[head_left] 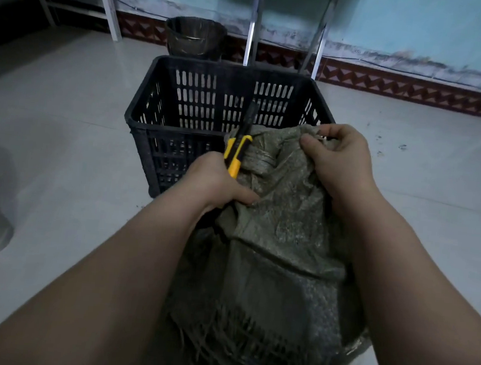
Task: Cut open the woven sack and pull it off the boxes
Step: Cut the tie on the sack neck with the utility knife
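Woven sack (279, 260), on floor before black crate (208, 67): neck tied, no cut visible, boxes hidden; left grip (213, 180) clenches yellow knife (237, 153) beside knot, right grip (339, 158) pinches sack top.

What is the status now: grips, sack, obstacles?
Left grip holds yellow-black utility knife at tied neck. Right grip pinches grey-green woven sack top. Black slatted plastic crate close behind.

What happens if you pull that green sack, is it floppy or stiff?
Probably floppy: the woven sack creases and bunches where the right hand pinches it. Its edge likely sheds threads, as loose strands hang there. Square corners underneath suggest the bundle may be heavy.
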